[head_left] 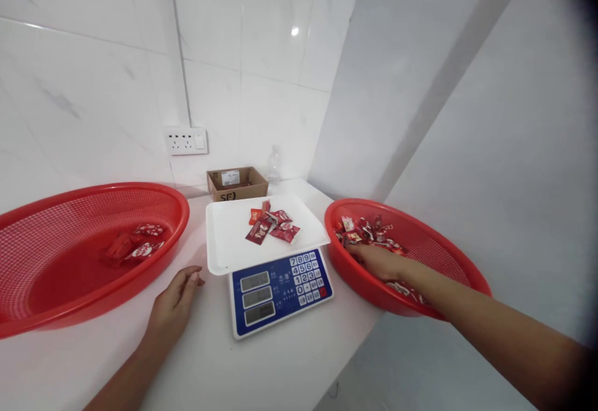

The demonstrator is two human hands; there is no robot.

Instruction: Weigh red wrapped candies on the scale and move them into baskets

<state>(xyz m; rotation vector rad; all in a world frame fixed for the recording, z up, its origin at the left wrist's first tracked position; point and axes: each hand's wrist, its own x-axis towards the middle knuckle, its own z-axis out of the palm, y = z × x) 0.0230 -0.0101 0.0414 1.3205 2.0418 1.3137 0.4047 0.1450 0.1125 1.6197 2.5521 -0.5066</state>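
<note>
My right hand reaches into the red plastic basket on the right, among several small wrapped snack packets. Its fingertips are hidden there, so any hold on a packet cannot be made out. On the table beside the scale rests my left hand, fingers curled in against the thumb, with nothing visible in it. Between the hands stands a blue and white digital scale. Its white tray bears a loose pile of red snack packets. The readings on the scale's displays are too blurred to read.
Another red basket at the left holds several red packets. Behind the tray are an open cardboard box and a clear plastic bottle. A wall socket sits above the white table. The right basket overhangs the table's edge.
</note>
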